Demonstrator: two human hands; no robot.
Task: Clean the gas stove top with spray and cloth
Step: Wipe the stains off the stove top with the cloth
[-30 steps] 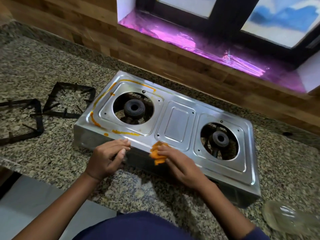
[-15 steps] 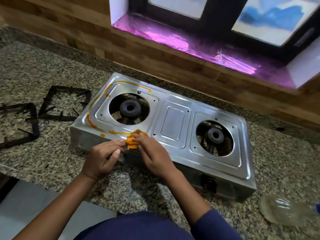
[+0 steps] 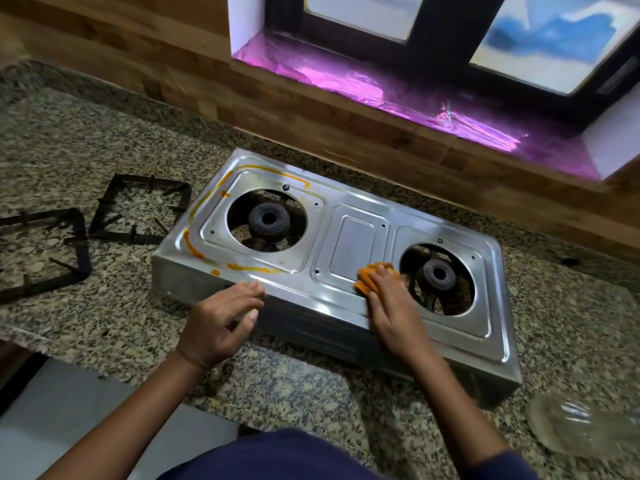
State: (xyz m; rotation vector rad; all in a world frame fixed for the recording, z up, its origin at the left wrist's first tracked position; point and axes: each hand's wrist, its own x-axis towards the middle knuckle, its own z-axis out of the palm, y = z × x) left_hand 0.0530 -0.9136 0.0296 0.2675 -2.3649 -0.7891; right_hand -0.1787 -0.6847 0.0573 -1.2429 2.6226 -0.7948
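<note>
Wiping is under way in the head view, and by the look of the metal the job is perhaps half done. The right hand (image 3: 391, 306) lies palm down with its fingers nearly straight, pressing a bunched orange cloth (image 3: 363, 278) onto the gas stove (image 3: 360, 244), between the centre panel and the right burner (image 3: 439, 275). It pushes the cloth flat and does not curl round it. The left hand (image 3: 221, 323) rests its loosely bent fingers on the stove's front lip, seemingly to steady it, and holds nothing.

The right half and the centre panel shine without visible marks, so they appear finished. What is left, as far as can be judged, is the orange residue (image 3: 194, 247) that rings the left burner (image 3: 268, 221): a streak along the back, a curve down the left side, and a line with a few blobs at the front.

By count there are one stove, two burners, one cloth and two black pan supports (image 3: 138, 209) lifted off and lying side by side on the granite counter (image 3: 86, 133), left of the stove. One clear bottle (image 3: 575, 431) lies at the lower right, too blurred to tell whether it is the spray
</note>
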